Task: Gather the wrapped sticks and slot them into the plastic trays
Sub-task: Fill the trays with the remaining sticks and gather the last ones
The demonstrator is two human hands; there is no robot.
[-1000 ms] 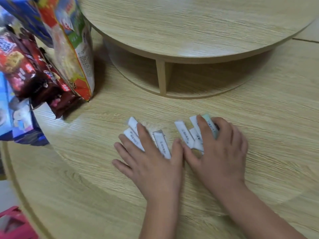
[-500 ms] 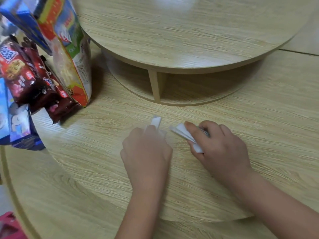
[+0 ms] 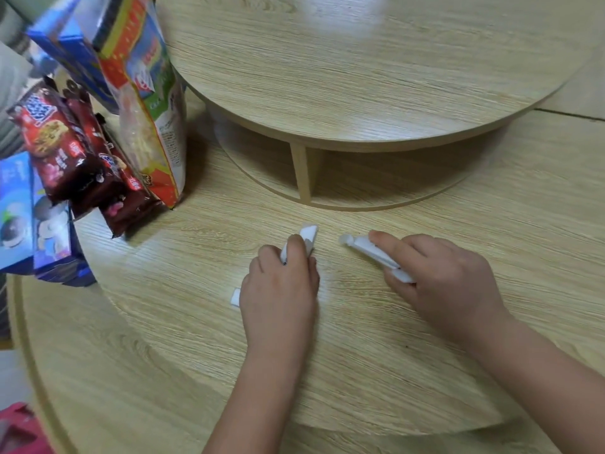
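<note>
Flat a second ago, both hands now curl closed: the left hand [image 3: 278, 290] grips one clutch of wrapped sticks [image 3: 309, 234], the right hand [image 3: 435, 280] grips the other sticks [image 3: 370, 249]. Gathering looks done; beyond them on the tabletop [image 3: 196, 322], no trays show.

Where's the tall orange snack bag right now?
Head view, upper left: the orange snack bag stands on the table between the red cookie packs and the round shelf.

The left hand [image 3: 278, 290] covers most of its wrapped sticks [image 3: 309, 232] (only white ends poke out), so their number cannot be told. The right hand [image 3: 438, 283] hides much of its bundle [image 3: 363, 247] under curled fingers [image 3: 384, 239]. Snack packs [image 3: 59, 142] at the left edge of the counter [image 3: 163, 355] are cut off.
</note>
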